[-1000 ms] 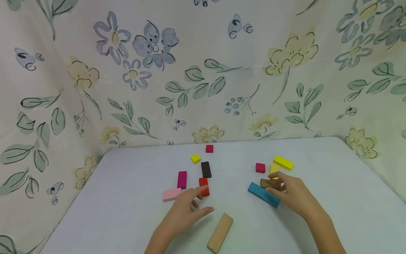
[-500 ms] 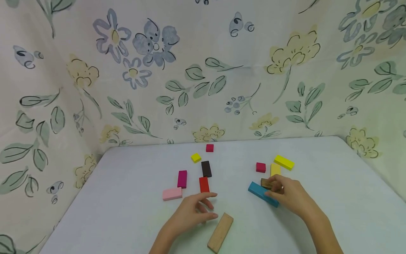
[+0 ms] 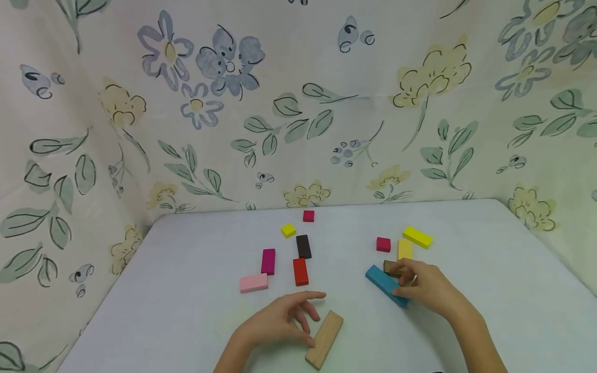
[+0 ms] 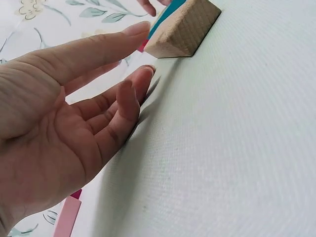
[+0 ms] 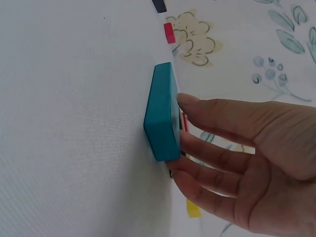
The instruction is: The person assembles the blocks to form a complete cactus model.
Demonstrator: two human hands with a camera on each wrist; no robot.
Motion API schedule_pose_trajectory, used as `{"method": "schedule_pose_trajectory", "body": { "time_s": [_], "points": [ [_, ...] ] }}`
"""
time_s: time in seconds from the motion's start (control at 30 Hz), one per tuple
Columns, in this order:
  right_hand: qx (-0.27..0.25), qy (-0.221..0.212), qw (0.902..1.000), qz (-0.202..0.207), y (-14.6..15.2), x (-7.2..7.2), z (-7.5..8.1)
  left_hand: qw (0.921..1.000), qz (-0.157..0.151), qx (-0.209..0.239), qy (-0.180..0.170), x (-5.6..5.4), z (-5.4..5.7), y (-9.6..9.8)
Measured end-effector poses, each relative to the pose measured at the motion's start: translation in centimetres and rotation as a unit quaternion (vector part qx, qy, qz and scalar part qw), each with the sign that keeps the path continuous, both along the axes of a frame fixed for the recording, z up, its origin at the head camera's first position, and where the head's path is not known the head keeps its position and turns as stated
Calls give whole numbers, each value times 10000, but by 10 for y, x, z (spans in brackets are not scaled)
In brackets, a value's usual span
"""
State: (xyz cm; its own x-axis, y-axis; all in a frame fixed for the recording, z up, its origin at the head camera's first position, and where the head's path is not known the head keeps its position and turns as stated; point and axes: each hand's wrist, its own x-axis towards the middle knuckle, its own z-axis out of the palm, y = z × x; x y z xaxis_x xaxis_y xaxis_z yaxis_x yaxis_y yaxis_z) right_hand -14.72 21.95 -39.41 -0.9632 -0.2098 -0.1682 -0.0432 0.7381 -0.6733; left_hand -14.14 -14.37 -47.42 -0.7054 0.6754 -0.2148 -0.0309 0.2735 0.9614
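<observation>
My left hand [image 3: 282, 322] is low at the front of the table, fingers spread and loosely bent, with nothing between them. Its thumb tip is right at the side of a plain wooden block [image 3: 325, 339]; the left wrist view shows the end of this wooden block [image 4: 182, 29] just past the thumb. My right hand [image 3: 426, 286] is at a long blue block [image 3: 383, 282]. Its thumb lies over the top edge of the blue block [image 5: 160, 111] in the right wrist view, while the other fingers reach behind it. A dark brown block [image 3: 391, 267] lies behind, partly hidden by those fingers.
Beyond the right hand lie a pale yellow block [image 3: 404, 249], a bright yellow block [image 3: 417, 237] and a crimson cube [image 3: 383, 244]. Left of centre are pink [image 3: 254, 283], magenta [image 3: 268, 261], red [image 3: 300, 272] and black [image 3: 303, 246] blocks. A floral cloth [image 3: 298, 129] hangs behind the white table.
My left hand has drawn back from the red block toward the wooden block. The right fingers have come down behind the blue block, and its near end has turned slightly toward me.
</observation>
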Motion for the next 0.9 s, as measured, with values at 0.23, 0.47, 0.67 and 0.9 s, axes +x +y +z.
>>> {"method": "schedule_pose_trajectory", "body": {
  "time_s": [0.23, 0.47, 0.67, 0.9],
  "points": [
    [-298, -234, 9990, 216, 1, 0, -3, 9972, -697, -151, 204, -2, -5, -5],
    [-805, -360, 9952, 435, 2, 0, -7, 9937, -944, -288, 523, -1, -4, -5],
    [-985, -450, 9931, 441, 2, 1, -8, 9926, -880, -409, 733, 4, 6, -1],
    [-1219, -578, 9896, 500, 1, 3, -9, 9912, -466, -1014, 705, 21, 48, 17]
  ]
}}
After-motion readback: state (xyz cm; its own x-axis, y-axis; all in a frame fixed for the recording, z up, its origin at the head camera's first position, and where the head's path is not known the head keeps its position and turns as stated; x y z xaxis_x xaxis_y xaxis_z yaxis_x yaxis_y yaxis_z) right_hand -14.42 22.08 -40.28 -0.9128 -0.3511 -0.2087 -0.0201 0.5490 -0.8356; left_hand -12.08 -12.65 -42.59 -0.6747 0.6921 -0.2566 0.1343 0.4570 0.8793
